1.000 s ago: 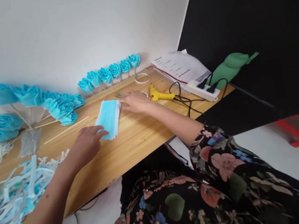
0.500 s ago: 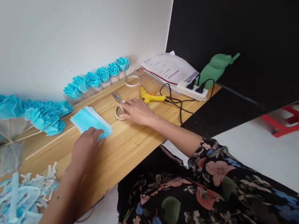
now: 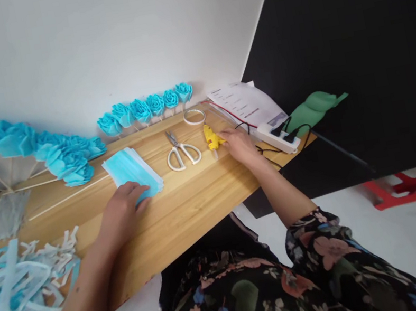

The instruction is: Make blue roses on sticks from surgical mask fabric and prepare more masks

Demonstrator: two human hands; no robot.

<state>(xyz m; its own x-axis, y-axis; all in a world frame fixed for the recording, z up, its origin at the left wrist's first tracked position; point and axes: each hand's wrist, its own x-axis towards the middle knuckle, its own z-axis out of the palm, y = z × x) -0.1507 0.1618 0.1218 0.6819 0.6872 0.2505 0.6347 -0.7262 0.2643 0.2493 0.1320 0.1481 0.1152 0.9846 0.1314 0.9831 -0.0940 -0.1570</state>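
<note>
A stack of light blue fabric sheets (image 3: 130, 168) lies on the wooden table. The fingers of my left hand (image 3: 124, 210) are apart and rest on the stack's near edge. My right hand (image 3: 239, 145) is closed round the handle of a yellow glue gun (image 3: 211, 137), whose nozzle end points left. Between the stack and the glue gun lie scissors with white handles (image 3: 182, 154), their blades towards the wall. Behind the glue gun is a white roll of tape (image 3: 194, 117).
Blue paper flowers on sticks (image 3: 141, 111) line the wall, with larger ones (image 3: 67, 156) at the left. Cut strips (image 3: 19, 296) cover the near left. A power strip (image 3: 279, 137), papers (image 3: 247, 103) and a green object (image 3: 315, 111) are at the right.
My right hand has left the scissors, moved right and taken hold of the glue gun. My left hand has stayed at the blue stack. The camera view has shifted slightly.
</note>
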